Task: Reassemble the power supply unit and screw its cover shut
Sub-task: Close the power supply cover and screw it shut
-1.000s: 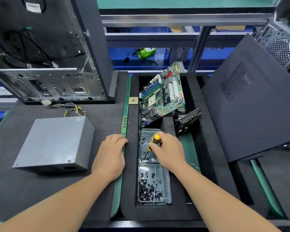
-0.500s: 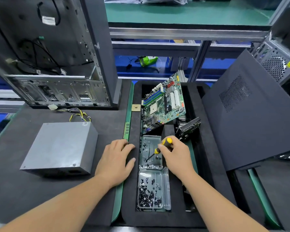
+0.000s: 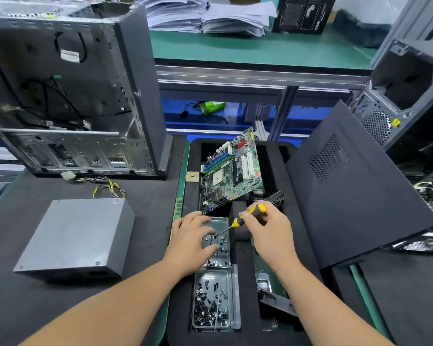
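The grey power supply unit [image 3: 78, 236] lies on the dark mat at the left, cover on, its yellow and black wires trailing behind it. My right hand [image 3: 270, 233] grips a yellow and black screwdriver [image 3: 245, 218], whose tip points down into the upper clear screw tray [image 3: 225, 236]. My left hand [image 3: 193, 243] reaches over that tray with fingers spread, fingertips by the screwdriver tip where a small screw sits. A second clear tray [image 3: 233, 305] just below holds several dark screws.
An open computer case [image 3: 73, 96] stands behind the power supply. A green motherboard [image 3: 233, 171] leans in the black foam organiser [image 3: 235, 260]. A dark side panel [image 3: 355, 191] leans at the right, with another case [image 3: 408, 96] behind it.
My left hand has moved right from the foam edge onto the upper screw tray. My right hand has lifted and tilted the screwdriver so its tip meets my left fingertips. The camera has tilted up.
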